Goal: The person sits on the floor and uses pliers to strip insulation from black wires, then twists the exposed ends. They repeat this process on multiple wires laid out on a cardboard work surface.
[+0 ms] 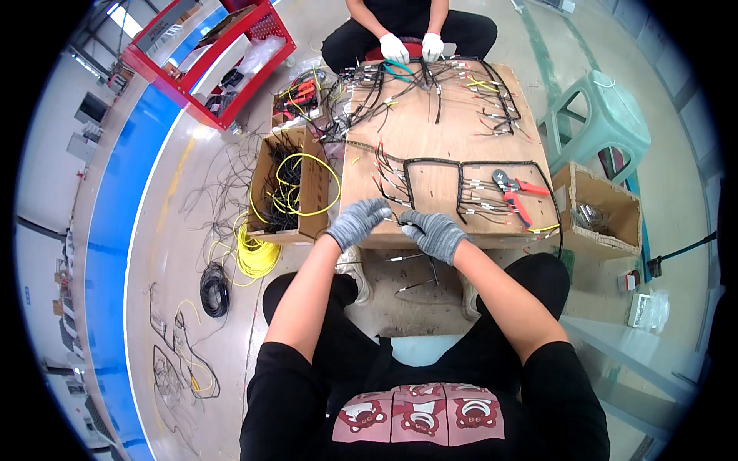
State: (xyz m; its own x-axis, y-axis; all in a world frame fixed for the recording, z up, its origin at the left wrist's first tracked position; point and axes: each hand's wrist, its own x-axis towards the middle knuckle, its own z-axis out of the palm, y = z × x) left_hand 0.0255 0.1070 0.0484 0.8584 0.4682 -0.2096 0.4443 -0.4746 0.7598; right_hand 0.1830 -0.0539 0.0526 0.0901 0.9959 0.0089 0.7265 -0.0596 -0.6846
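Observation:
My left hand [358, 223], in a grey glove, is closed with its fingertips pinched at the near edge of the wooden tabletop [423, 146]. Facing it, my right hand [435, 233], gloved the same way, pinches a thin wire [395, 221] that spans the small gap between the hands. A small white piece shows at the left fingertips. Just beyond lies a black-taped wire harness [434, 160] with several loose, tagged wire ends. Crimping pliers [513, 197] with red handles rest on the harness's right side. Below the table edge dangle dark wires [432, 270].
Across the table, a person's white-gloved hands [413, 49] work at another harness beside teal-handled pliers [398, 71]. Cardboard boxes [311, 184] flank the table, with a yellow cable coil [257, 253] on the floor at left. A green stool [607, 111] and red cart [223, 115] stand farther off.

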